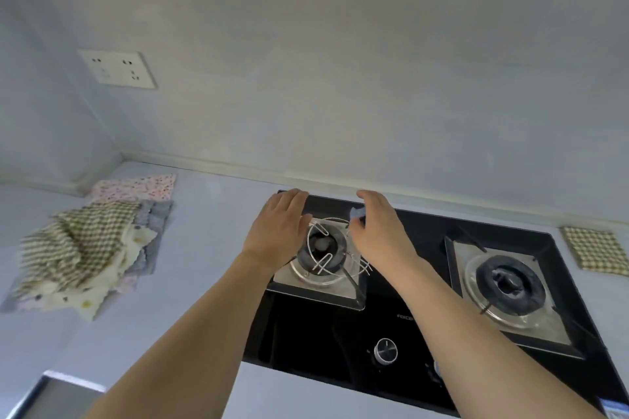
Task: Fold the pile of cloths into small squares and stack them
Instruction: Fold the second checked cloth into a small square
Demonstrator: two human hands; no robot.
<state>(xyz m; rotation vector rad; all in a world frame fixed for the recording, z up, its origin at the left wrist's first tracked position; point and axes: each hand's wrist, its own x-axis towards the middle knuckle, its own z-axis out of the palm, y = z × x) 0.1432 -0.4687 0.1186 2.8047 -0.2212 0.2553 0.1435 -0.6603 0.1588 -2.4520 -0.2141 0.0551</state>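
Observation:
A loose pile of cloths (85, 248) lies on the pale counter at the left, with a crumpled green-checked cloth on top, spotted cream and grey ones beneath, and a pink floral cloth (136, 187) behind. One folded green-checked cloth (595, 250) sits flat at the far right. Both hands are away from the cloths, over the stove's left burner (321, 245). My left hand (279, 235) lies flat, fingers extended, at the burner's wire ring. My right hand (381, 231) is curled, pinching a small pale bluish piece (357, 213).
A black glass gas stove (323, 333) fills the middle and right of the counter, with a second burner (509, 282) and a knob (385, 350). A wall socket (117, 69) is on the backsplash. A sink corner (51, 398) shows at bottom left.

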